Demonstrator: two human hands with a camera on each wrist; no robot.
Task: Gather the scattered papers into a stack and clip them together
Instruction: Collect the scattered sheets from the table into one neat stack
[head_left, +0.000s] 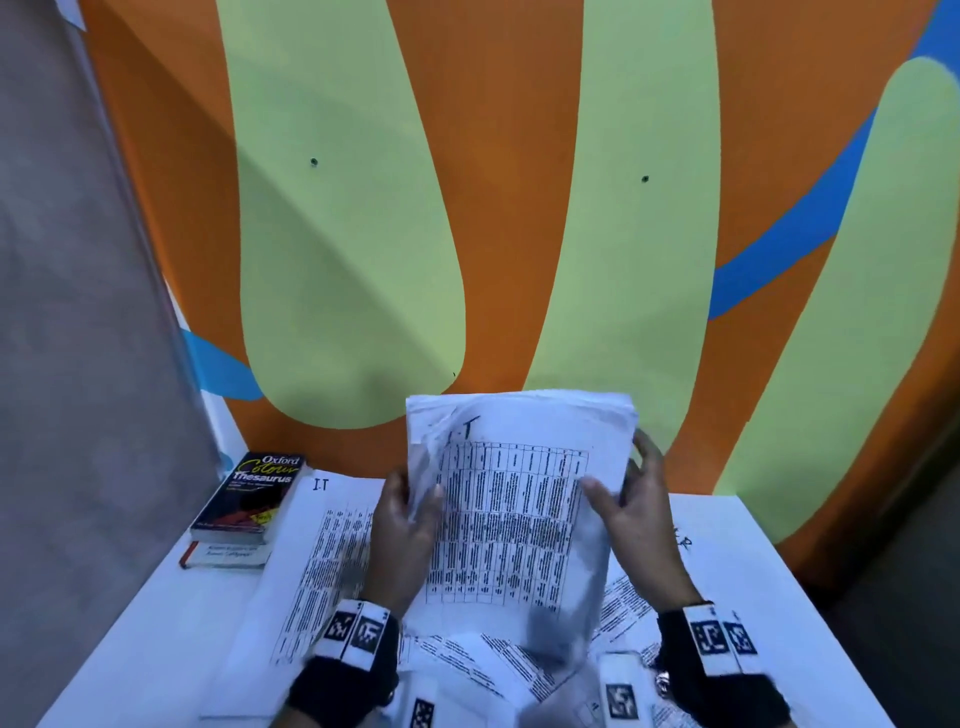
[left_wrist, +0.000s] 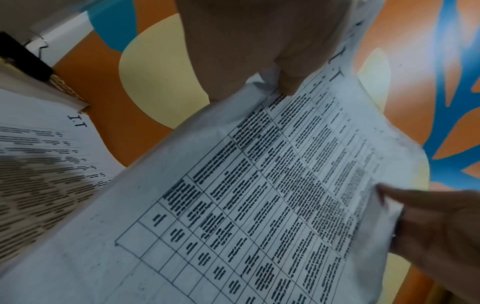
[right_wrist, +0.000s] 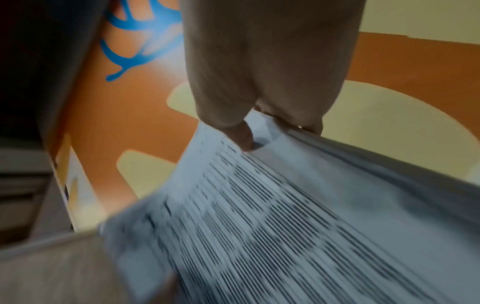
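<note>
A bundle of printed sheets (head_left: 511, 499) with a table on the top page stands upright above the white table (head_left: 769, 561), held between both hands. My left hand (head_left: 402, 519) grips its left edge, thumb on the front. My right hand (head_left: 631, 499) grips the right edge, thumb on the page and fingers behind. In the left wrist view the left thumb pinches the bundle (left_wrist: 259, 195) near its top. The right wrist view shows the right thumb pressed on the blurred sheets (right_wrist: 272, 216). More loose pages (head_left: 322, 561) lie flat on the table under the hands. No clip shows.
An Oxford thesaurus (head_left: 249, 499) lies on another book at the table's back left. The painted orange and green wall (head_left: 519, 208) rises right behind the table. Scattered pages (head_left: 623, 603) lie at the front right. The table's right edge drops to a dark floor.
</note>
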